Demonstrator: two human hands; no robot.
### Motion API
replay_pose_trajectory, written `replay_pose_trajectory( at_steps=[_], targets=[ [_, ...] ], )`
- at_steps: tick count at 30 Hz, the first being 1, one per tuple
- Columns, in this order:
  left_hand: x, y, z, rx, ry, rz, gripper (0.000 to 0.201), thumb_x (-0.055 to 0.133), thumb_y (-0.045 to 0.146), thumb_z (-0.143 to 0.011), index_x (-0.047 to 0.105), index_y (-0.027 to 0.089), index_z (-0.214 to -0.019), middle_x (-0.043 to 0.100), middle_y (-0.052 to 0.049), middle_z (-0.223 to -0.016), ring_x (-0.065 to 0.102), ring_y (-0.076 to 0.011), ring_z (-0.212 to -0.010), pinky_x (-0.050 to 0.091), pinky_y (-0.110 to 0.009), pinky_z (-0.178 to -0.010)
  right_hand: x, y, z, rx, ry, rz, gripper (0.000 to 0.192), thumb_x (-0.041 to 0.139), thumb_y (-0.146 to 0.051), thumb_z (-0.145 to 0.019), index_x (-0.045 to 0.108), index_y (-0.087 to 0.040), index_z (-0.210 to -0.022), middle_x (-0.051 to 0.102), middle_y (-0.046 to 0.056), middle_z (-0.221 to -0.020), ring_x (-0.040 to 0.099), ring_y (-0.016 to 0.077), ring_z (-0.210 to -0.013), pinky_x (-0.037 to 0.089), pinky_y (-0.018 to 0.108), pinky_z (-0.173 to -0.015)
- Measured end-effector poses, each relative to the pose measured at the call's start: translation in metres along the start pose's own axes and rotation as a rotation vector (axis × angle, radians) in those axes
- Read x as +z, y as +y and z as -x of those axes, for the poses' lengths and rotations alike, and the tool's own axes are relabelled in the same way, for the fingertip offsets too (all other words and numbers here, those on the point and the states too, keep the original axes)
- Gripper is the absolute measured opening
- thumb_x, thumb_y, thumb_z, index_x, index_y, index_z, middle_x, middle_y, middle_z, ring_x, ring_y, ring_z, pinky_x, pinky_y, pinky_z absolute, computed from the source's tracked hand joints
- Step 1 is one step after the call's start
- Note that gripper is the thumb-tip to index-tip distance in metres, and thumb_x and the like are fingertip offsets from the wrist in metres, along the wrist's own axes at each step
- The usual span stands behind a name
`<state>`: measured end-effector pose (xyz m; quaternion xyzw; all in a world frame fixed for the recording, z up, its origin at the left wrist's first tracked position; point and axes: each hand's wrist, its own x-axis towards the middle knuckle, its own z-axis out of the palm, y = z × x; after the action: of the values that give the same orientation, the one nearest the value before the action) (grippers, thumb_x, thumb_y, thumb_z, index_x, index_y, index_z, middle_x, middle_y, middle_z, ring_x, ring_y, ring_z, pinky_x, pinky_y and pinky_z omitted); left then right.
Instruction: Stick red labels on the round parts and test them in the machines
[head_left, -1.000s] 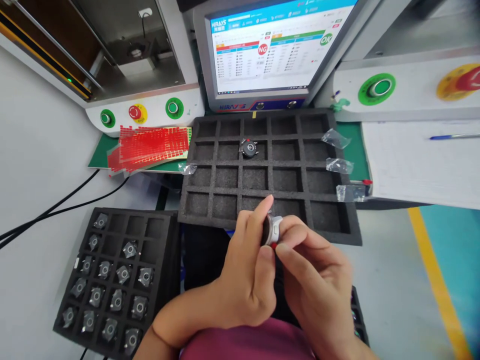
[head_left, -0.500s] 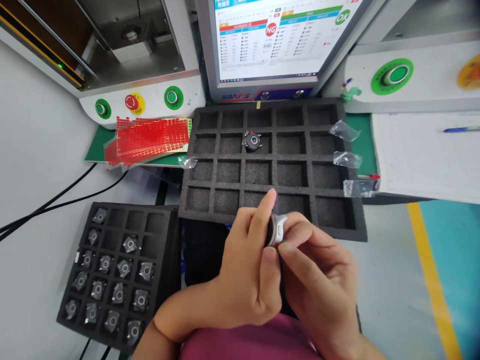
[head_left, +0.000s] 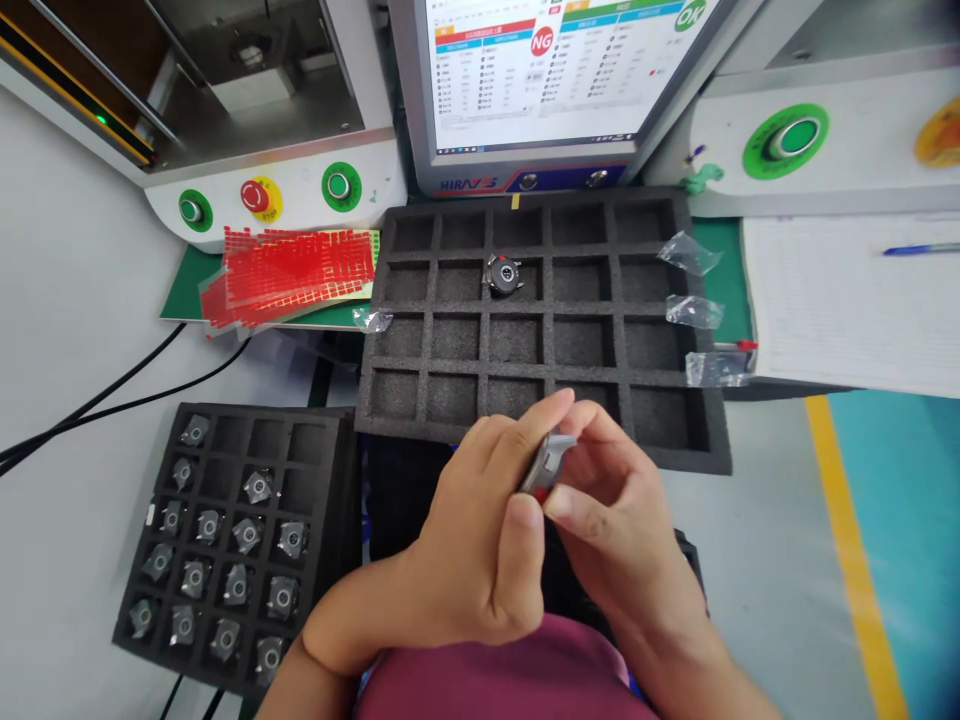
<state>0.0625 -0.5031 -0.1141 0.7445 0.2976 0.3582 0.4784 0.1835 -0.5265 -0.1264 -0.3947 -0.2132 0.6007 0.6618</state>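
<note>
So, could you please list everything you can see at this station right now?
large foam tray: 1, black, centre, one round part inside
small foam tray: 1, black, lower left, many grey parts
monitor: 1, top centre
sticker sheets: red, left of large tray
plastic bags: 3, clear, right
paper, pen: right
held part: 1, silver
left hand, right hand: both pinching held part

Centre frame, both hands, the left hand (head_left: 480,540) and right hand (head_left: 622,520), pinch a small silver part (head_left: 547,463) (edge-on) just below a black foam tray (head_left: 540,340) holding one similar part (head_left: 502,274).
</note>
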Motion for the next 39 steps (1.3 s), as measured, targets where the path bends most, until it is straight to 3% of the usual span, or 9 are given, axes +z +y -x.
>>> replay_pose_trajectory(
  at_steps=[4, 6, 9, 14, 18, 23, 28, 33, 39],
  targets=[
    [-0.008, 0.008, -0.001, -0.116, -0.114, 0.171, 0.045, 0.030, 0.034, -0.110, 0.037, 0.023, -0.153, 0.053, -0.010, -0.149, 0.055, -0.0233, -0.131, 0.048, -0.039, -0.109, -0.004, -0.001, 0.004, -0.041, -0.039, 0.063, 0.036, 0.089, -0.043, -0.077, 0.069, -0.026, -0.103, 0.064, 0.002, -0.093, 0.060, 0.0133, -0.073, 0.055, 0.022, -0.059],
    [-0.010, 0.012, -0.001, -0.243, -0.101, 0.241, 0.044, 0.031, 0.039, -0.110, 0.039, 0.022, -0.149, 0.063, -0.011, -0.132, 0.065, -0.0198, -0.107, 0.056, -0.034, -0.090, -0.006, -0.003, 0.007, -0.052, -0.046, 0.060, 0.030, 0.083, -0.042, -0.082, 0.070, -0.026, -0.105, 0.065, 0.003, -0.102, 0.062, 0.0129, -0.071, 0.056, 0.021, -0.052],
    [-0.011, 0.015, 0.000, -0.373, -0.056, 0.320, 0.039, 0.031, 0.044, -0.110, 0.051, 0.018, -0.132, 0.066, -0.006, -0.097, 0.058, -0.0133, -0.074, 0.052, -0.027, -0.069, -0.007, -0.005, 0.011, -0.066, -0.059, 0.086, 0.017, 0.075, -0.036, -0.090, 0.073, -0.026, -0.103, 0.064, 0.004, -0.110, 0.063, 0.0123, -0.066, 0.057, 0.021, -0.046],
    [-0.010, 0.013, 0.000, -0.436, -0.047, 0.425, 0.040, 0.035, 0.044, -0.109, 0.061, 0.014, -0.102, 0.053, 0.001, -0.068, 0.051, -0.0103, -0.061, 0.045, -0.024, -0.060, -0.009, -0.005, 0.012, -0.086, -0.050, 0.159, 0.013, 0.070, -0.017, -0.091, 0.075, -0.027, -0.097, 0.063, 0.002, -0.100, 0.063, 0.0119, -0.063, 0.058, 0.021, -0.044],
    [-0.009, 0.009, 0.000, -0.416, -0.029, 0.311, 0.021, 0.057, 0.033, -0.101, 0.066, 0.015, -0.105, 0.063, 0.001, -0.072, 0.058, -0.0101, -0.061, 0.049, -0.022, -0.059, -0.013, -0.004, 0.011, -0.152, -0.009, 0.205, 0.013, 0.071, -0.020, -0.092, 0.077, -0.029, -0.098, 0.067, 0.003, -0.099, 0.067, 0.0151, -0.081, 0.060, 0.021, -0.059],
    [-0.006, 0.012, -0.001, -0.341, -0.039, 0.055, 0.020, 0.057, 0.029, -0.101, 0.070, 0.014, -0.106, 0.073, -0.002, -0.083, 0.065, -0.0123, -0.066, 0.051, -0.023, -0.062, -0.014, -0.004, 0.013, -0.170, -0.096, 0.245, 0.014, 0.066, -0.030, -0.097, 0.077, -0.028, -0.106, 0.070, 0.006, -0.109, 0.067, 0.0202, -0.102, 0.060, 0.031, -0.087],
    [-0.009, 0.014, 0.000, -0.257, -0.041, -0.002, 0.014, 0.058, 0.020, -0.099, 0.069, 0.013, -0.102, 0.074, -0.003, -0.085, 0.067, -0.0132, -0.069, 0.055, -0.023, -0.068, -0.011, 0.002, 0.016, -0.225, -0.100, 0.247, 0.015, 0.064, -0.021, -0.098, 0.074, -0.028, -0.107, 0.070, 0.004, -0.104, 0.066, 0.0183, -0.100, 0.060, 0.031, -0.086],
    [-0.012, 0.014, 0.002, -0.189, -0.084, -0.058, 0.015, 0.056, 0.018, -0.101, 0.068, 0.015, -0.109, 0.075, -0.003, -0.092, 0.071, -0.0138, -0.077, 0.058, -0.022, -0.076, -0.005, 0.006, 0.016, -0.344, -0.104, 0.214, 0.016, 0.062, -0.020, -0.098, 0.073, -0.028, -0.107, 0.069, 0.004, -0.100, 0.065, 0.0190, -0.099, 0.056, 0.048, -0.106],
    [-0.007, 0.012, 0.003, -0.007, -0.068, -0.181, 0.023, 0.049, 0.015, -0.103, 0.063, 0.015, -0.122, 0.076, -0.006, -0.101, 0.074, -0.0155, -0.085, 0.059, -0.023, -0.079, 0.008, 0.001, 0.012, -0.348, -0.011, 0.185, 0.006, 0.068, -0.025, -0.091, 0.068, -0.027, -0.085, 0.062, 0.001, -0.085, 0.061, 0.0175, -0.086, 0.062, 0.046, -0.097]
  ],
)
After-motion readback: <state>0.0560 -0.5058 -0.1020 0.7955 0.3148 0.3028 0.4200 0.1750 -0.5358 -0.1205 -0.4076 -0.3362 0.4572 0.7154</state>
